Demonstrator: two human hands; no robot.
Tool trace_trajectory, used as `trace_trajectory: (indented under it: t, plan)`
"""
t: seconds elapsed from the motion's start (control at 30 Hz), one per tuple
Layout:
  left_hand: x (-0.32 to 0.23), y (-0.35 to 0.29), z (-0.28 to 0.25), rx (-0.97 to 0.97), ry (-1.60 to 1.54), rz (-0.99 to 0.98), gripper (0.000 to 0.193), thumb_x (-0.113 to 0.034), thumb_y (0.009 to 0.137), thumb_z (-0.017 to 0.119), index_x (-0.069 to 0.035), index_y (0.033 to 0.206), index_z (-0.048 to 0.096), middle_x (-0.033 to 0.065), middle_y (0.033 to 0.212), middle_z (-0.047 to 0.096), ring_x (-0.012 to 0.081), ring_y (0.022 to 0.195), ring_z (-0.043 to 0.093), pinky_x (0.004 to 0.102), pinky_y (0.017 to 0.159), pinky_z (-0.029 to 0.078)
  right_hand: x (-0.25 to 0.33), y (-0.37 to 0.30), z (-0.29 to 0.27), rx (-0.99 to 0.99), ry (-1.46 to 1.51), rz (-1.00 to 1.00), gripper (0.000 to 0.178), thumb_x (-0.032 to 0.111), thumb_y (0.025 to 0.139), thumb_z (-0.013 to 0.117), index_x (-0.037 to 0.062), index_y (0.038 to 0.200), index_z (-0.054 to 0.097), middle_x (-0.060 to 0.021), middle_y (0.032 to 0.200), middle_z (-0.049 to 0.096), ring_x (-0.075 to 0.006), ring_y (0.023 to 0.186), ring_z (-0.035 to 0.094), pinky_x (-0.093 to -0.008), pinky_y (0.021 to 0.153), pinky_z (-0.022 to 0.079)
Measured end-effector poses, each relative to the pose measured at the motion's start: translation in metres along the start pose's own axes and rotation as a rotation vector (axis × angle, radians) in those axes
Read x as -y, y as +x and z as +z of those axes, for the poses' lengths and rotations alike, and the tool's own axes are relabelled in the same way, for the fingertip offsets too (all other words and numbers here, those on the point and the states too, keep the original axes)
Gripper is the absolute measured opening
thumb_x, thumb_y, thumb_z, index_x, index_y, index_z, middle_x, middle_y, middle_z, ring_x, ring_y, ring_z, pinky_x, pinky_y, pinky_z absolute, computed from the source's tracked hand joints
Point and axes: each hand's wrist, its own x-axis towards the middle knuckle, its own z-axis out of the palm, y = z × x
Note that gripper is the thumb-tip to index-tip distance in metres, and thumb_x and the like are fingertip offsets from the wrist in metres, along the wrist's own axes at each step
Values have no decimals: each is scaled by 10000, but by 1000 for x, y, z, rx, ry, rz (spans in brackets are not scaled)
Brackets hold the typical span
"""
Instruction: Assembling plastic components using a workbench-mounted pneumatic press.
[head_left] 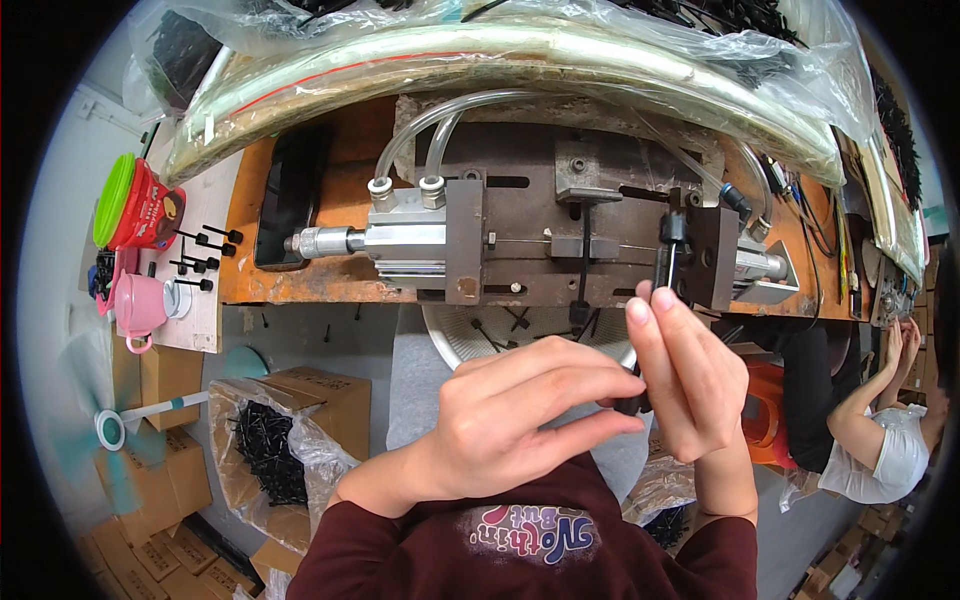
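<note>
A thin rod with a black knob-like head (673, 230) stands up from the fingertips of my right hand (695, 375), which is closed on it in front of the bench fixture. Close beside it, my left hand (525, 415) pinches a small black piece (629, 404) between thumb and fingers. Whether that piece is the rod's lower end or a separate part, I cannot tell. Beyond my hands sits the dark metal fixture (520, 270), with an air cylinder (408, 240) at its left. A black rod-like part (585, 250) lies across the fixture's middle block.
Below the fixture is a white basket (440, 335) holding black parts. A phone (290, 205), a pink cup (138, 303) and a red tub (152, 208) are at left. An open carton (330, 395) of black parts stands on the floor. Another person (875, 445) works at far right.
</note>
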Motion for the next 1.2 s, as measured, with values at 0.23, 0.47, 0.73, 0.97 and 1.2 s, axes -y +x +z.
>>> trace_trajectory:
  t: [0.23,0.47,0.73,0.97,1.2]
  plan:
    - [20,-5,4,-16,489,93,325,-84,652,823,-15,951,717,130,1075,691,226,776,668,311,677,546,-11,-7,-6,-198,122,372,278,-35,898,603,-71,1172,634,-196,1123,646,-247,885,715,-318,750,587]
    - [31,5,12,81,732,92,255,-106,703,791,-22,927,703,132,1180,678,184,666,648,276,609,515,-15,-12,-18,-376,966,901,283,189,1023,504,-73,1104,574,-175,873,658,-61,458,433,-179,443,329]
    - [28,9,5,80,594,62,287,-114,702,806,-49,969,722,96,1120,702,177,691,672,261,589,520,-13,-10,-14,-330,1353,1160,212,159,1031,476,-26,1087,563,-137,808,643,-37,434,398,-165,424,298]
    - [4,0,1,44,188,125,329,-71,684,831,-56,1000,740,75,951,708,197,737,699,280,600,563,-4,7,-5,-185,1370,1122,403,231,1040,444,-71,1302,494,-165,974,668,-75,531,539,-190,464,414]
    - [28,-5,9,26,623,85,283,-71,662,802,-20,923,706,116,1137,684,215,785,674,306,662,536,-13,0,-21,-226,626,811,589,497,999,443,-32,1026,701,-135,1073,623,-106,833,541,-266,686,414]
